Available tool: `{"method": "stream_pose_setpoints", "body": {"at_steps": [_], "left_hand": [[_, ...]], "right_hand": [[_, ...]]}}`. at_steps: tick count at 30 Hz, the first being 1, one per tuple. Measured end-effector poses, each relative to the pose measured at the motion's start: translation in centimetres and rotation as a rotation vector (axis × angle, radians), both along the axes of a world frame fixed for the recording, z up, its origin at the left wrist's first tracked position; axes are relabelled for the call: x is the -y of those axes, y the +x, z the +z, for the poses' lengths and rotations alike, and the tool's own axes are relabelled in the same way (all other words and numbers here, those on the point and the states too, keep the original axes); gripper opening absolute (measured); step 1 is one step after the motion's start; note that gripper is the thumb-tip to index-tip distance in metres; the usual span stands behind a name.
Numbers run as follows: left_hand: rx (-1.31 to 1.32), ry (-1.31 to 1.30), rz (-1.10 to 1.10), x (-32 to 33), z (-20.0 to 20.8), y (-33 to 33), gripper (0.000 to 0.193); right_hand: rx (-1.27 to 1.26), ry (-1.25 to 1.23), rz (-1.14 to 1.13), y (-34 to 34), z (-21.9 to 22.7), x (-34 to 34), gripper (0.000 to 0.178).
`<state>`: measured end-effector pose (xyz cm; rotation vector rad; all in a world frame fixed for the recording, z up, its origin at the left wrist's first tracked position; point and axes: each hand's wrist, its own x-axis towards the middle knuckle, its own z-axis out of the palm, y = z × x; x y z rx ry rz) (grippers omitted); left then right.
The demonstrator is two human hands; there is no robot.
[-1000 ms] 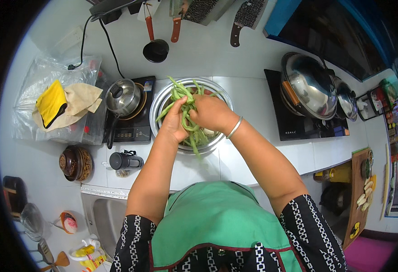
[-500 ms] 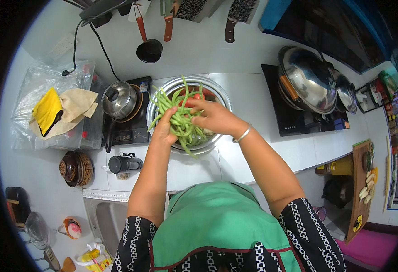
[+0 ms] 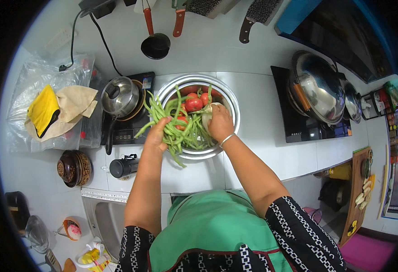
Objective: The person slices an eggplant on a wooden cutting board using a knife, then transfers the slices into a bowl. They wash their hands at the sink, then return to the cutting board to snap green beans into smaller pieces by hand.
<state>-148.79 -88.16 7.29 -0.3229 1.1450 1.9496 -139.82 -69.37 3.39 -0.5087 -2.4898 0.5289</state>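
A round steel basin (image 3: 236,109) stands on the white counter in front of me. Long green beans (image 3: 165,113) spill over its left side, and several red tomatoes (image 3: 193,103) lie toward its back. My left hand (image 3: 156,136) is closed round a bundle of the beans at the left rim. Inside the basin's right side, my right hand (image 3: 220,123) curls its fingers over a pale, whitish vegetable (image 3: 205,119), whose kind is mostly hidden by the hand. More beans lie in the basin between the two hands.
Left of the basin, a lidded saucepan (image 3: 118,97) sits on a small cooktop (image 3: 122,136). A lidded wok (image 3: 319,86) is on the right-hand cooktop (image 3: 280,104). A black-lidded jar (image 3: 122,167) stands near the sink (image 3: 110,222). Cleavers (image 3: 253,20) and a small black pan (image 3: 156,46) hang behind.
My left hand has drawn the bean bundle leftward, uncovering the tomatoes. My right hand has left the beans and moved right and down onto the pale vegetable.
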Motion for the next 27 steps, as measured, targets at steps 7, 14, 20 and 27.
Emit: {"method": "stream_pose_setpoints", "body": {"at_steps": [7, 14, 20, 27], "left_hand": [[0.202, -0.059, -0.047, -1.5, -6.6, 1.0, 0.036], [0.278, -0.113, -0.116, -3.4, -8.1, -0.4, 0.036], [0.244, -0.202, -0.105, -4.5, -9.4, -0.7, 0.037], [0.17, -0.131, -0.059, -5.2, -10.3, -3.1, 0.042]], "right_hand": [[0.416, -0.699, 0.157, -0.9, -5.6, 2.5, 0.029], [0.323, -0.564, 0.363, -3.1, -9.8, 3.7, 0.036], [0.329, -0.494, 0.49, -3.3, -10.2, 2.9, 0.039], [0.212, -0.575, 0.45, -5.3, -11.2, 2.0, 0.038]]}}
